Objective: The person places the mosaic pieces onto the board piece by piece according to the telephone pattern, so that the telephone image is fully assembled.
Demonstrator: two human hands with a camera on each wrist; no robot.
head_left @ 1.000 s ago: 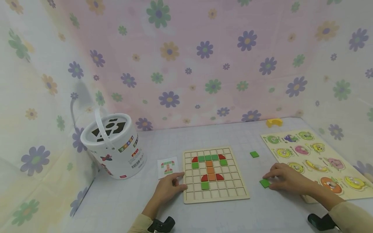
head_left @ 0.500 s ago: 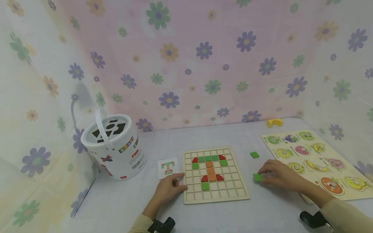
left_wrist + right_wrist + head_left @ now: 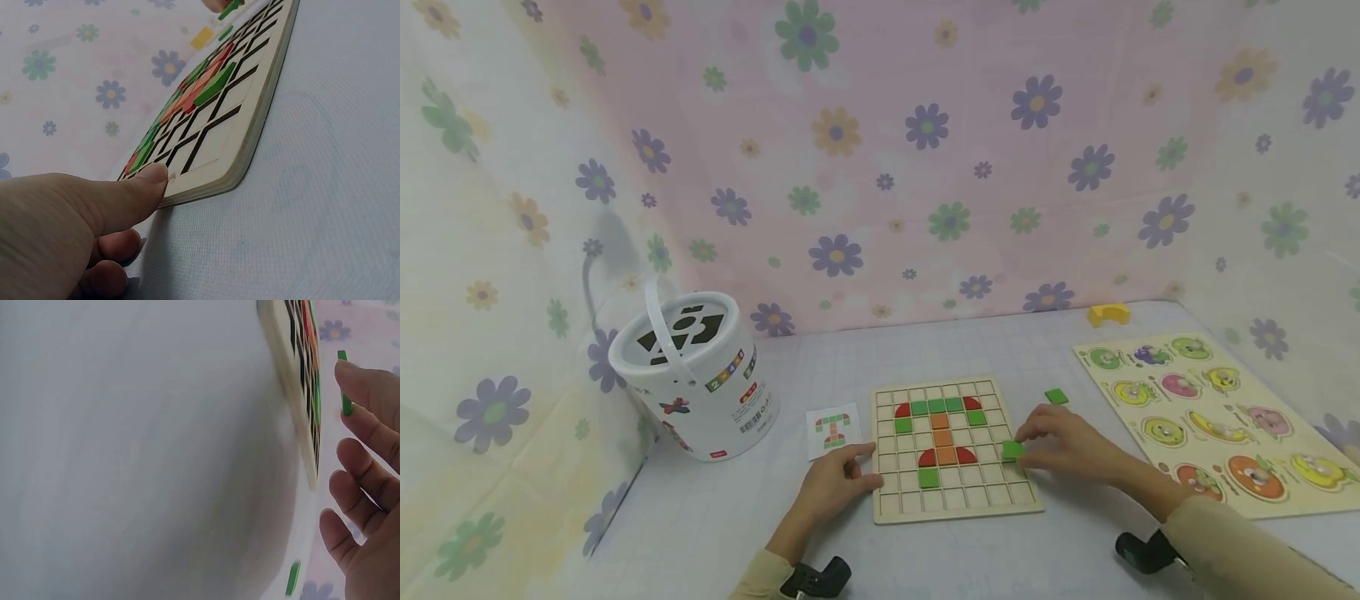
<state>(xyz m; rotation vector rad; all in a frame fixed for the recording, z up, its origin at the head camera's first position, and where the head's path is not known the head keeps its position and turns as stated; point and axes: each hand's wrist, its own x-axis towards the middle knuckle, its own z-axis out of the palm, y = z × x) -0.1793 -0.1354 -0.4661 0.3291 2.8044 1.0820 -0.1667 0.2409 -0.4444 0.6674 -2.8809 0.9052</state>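
Note:
In the head view a wooden grid board (image 3: 985,492) lies on the table, holding green, red and orange pieces in a T-like pattern. My left hand (image 3: 832,490) rests at its left edge; thumb and index finger touch the rim. In the left wrist view the thumb (image 3: 134,197) lies against the board near a corner. My right hand (image 3: 1071,446) pinches a green square tile (image 3: 1012,451) over the board's right columns. The right wrist view shows that tile (image 3: 345,387) between thumb and index finger, apart from the board. Another green tile (image 3: 1056,396) lies right of the board.
A pattern card (image 3: 832,431) lies left of the board. A white bucket (image 3: 700,400) with a shape-hole lid stands at the left. At the right lies a fruit puzzle board (image 3: 1217,417), with a yellow block (image 3: 1108,314) behind it. Floral cloth (image 3: 910,183) hangs behind.
My right hand has picked the green tile up off the table and carried it left until it is over the board's right side. My left hand stays at the board's edge.

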